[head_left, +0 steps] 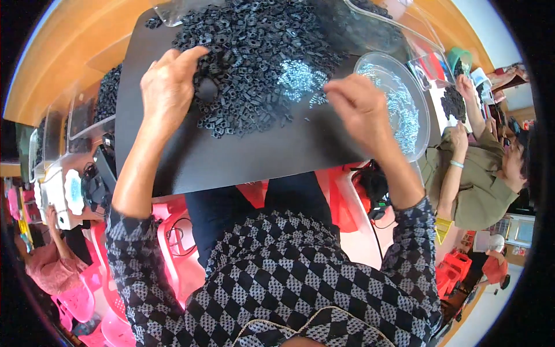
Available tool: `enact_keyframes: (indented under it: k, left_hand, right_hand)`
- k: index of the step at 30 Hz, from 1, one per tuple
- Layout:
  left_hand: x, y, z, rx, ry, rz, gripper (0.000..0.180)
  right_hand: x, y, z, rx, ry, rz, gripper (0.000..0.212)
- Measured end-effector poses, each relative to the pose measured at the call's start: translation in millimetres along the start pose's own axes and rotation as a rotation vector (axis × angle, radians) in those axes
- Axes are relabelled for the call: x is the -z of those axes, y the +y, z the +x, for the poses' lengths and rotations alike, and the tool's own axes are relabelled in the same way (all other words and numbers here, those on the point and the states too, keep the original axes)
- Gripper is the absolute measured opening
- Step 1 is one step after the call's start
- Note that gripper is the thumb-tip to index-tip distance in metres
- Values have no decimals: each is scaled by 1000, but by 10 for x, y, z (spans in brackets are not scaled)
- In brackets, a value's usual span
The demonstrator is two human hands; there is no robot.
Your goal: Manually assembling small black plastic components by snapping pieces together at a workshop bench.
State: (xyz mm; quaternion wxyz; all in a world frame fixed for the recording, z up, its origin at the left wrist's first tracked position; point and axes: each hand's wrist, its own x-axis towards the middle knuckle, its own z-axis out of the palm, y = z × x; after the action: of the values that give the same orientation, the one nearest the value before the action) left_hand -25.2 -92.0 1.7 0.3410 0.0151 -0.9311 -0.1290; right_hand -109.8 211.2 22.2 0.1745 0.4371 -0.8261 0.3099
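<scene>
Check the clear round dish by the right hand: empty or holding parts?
Holding parts. The clear round dish has small silvery pieces spread across its bottom, beside the right hand.

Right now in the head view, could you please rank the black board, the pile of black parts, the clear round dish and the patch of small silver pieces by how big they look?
1. Black board
2. Pile of black parts
3. Clear round dish, though the fisheye bend near the rim makes its size less sure
4. Patch of small silver pieces
</scene>
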Motion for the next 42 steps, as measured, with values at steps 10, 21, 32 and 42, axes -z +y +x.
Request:
enact_keyframes:
  k: [10,21,32,42]
  left_hand:
    - [453,420,-672,777,-7,-1135,21]
    - [361,810,-975,829,-22,-1195,24]
    - [315,922,-1066,791,-43,-1151,17]
    - [298,944,-1082,780,-33,-1137,19]
  right_hand:
    - [-354,-64,-222,2,-28,-261,16]
    - [-436,-80,-171,-75,9,-366,16]
    - [-413,-56,-161,-64,40,-349,10]
    - [-243,-26,-218,-198,105,-58,9]
